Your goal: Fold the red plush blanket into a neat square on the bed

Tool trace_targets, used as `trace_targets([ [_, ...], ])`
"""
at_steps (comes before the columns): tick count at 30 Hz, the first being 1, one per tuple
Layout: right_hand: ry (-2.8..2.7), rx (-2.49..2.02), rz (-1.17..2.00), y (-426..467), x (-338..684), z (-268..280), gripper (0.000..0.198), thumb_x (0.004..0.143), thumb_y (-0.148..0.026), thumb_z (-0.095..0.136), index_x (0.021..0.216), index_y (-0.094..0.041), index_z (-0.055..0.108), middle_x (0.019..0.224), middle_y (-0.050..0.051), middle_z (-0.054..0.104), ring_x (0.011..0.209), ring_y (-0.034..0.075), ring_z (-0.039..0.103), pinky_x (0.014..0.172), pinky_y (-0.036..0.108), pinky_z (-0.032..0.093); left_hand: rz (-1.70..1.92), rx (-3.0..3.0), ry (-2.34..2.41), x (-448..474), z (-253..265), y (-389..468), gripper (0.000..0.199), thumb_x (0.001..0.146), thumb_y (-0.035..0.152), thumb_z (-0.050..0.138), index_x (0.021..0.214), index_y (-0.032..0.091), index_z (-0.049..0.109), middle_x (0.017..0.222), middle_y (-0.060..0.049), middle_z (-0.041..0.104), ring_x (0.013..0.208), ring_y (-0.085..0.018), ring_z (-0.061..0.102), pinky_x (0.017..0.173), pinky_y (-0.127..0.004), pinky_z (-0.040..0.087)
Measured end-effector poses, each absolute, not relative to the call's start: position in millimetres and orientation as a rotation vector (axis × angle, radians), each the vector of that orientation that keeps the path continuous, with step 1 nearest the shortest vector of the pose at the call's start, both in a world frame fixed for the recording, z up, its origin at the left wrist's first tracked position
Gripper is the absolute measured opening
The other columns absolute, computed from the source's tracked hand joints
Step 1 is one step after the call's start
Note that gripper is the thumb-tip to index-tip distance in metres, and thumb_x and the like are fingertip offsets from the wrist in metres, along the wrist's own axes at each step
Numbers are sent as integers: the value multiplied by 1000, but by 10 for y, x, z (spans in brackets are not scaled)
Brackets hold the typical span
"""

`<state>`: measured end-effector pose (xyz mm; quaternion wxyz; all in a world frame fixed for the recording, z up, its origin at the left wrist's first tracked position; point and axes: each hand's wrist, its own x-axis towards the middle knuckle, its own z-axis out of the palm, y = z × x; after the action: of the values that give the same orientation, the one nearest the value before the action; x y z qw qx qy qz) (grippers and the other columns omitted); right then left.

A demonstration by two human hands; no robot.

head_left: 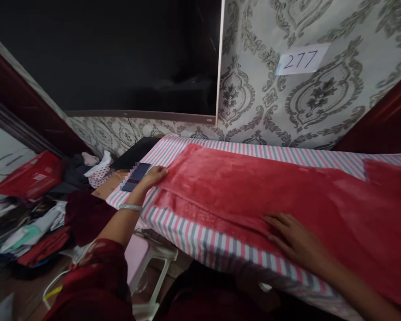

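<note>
Well, both hands [156, 174] [296, 238] touch red fabric [227, 183]; the red bag [33, 176] hides its inside.

- Head view: looks from the wearer's head, forward and down.
- Near field: left hand [154, 175] and right hand [296, 236] — close, below the lens.
- Far field: dark screen [137, 58] and patterned wall [254, 84] — ahead, across the top.

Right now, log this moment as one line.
left hand: touching red fabric at its left edge | right hand: on its near side | phone: on striped cloth, beside left hand
</note>
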<state>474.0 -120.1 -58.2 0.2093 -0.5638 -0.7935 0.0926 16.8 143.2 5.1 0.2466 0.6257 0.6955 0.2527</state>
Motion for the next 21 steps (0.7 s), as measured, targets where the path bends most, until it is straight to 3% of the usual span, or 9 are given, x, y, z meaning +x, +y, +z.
trace_targets([
  [6,-2164,-1581,137,-1157,4705,-636,43,95,-43,43,125,-25,69,121,16,68,108,33,66,93,54,56,751,1582,1892,194,130,1214,20,77,30,68,63,19,57,57,1,54,60,-16,55,54,-25,40],
  [11,-2108,-1652,4,-1196,4570,-682,41,92,-37,43,121,-24,69,119,15,69,107,35,65,93,55,55,793,1481,1747,304,232,1041,18,82,33,65,77,19,56,50,5,46,43,-12,44,46,-25,40],
  [15,-1929,-1714,-21,-1192,4744,-478,44,90,-26,34,117,-23,69,113,15,72,104,34,68,90,53,57,834,1499,1636,369,391,930,32,77,44,75,83,18,57,48,7,42,40,-9,41,46,-22,40],
  [18,-1716,-1740,-224,-1233,5009,-259,40,90,-30,38,116,-22,67,114,15,72,105,34,68,91,52,56,815,1543,1608,371,415,816,37,75,48,77,81,17,58,48,6,44,42,-8,43,47,-21,40],
  [21,-1724,-1701,-293,-1335,5186,-261,37,88,-33,43,111,-20,69,108,13,74,97,32,70,81,45,58,750,1592,1671,340,276,673,34,77,46,74,72,19,54,49,5,45,44,-10,45,48,-23,38],
])
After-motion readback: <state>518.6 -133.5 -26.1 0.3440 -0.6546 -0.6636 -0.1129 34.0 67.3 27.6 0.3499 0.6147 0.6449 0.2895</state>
